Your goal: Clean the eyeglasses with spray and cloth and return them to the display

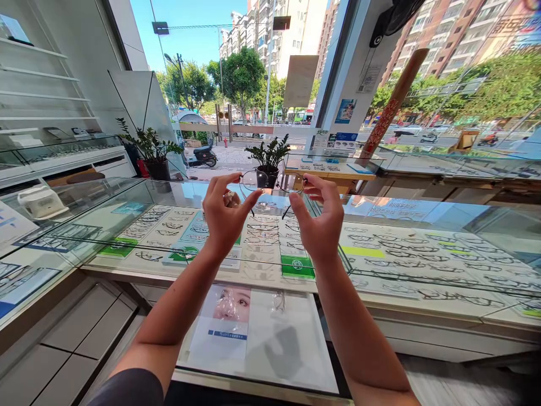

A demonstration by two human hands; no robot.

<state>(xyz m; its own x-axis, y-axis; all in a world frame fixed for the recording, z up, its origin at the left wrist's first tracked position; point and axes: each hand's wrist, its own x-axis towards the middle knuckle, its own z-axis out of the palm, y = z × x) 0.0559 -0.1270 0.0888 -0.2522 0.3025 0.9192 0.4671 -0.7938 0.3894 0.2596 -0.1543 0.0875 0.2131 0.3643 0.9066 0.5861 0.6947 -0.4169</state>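
Note:
Up in front of me, a pair of thin-rimmed eyeglasses is held between both hands, its temple arms hanging downward. My left hand pinches the frame at its left outer corner. A small crumpled whitish thing also shows by the left fingers, its kind unclear. At the opposite corner, my right hand grips the frame between thumb and fingers. Below the hands, an open drawer contains a printed card with part of a face and a pair of glasses near its back edge.
Just beyond the drawer stands a glass display case with rows of eyeglasses inside. A second glass case adjoins it on the right. Behind are potted plants and a large window onto a street. A white device sits at left.

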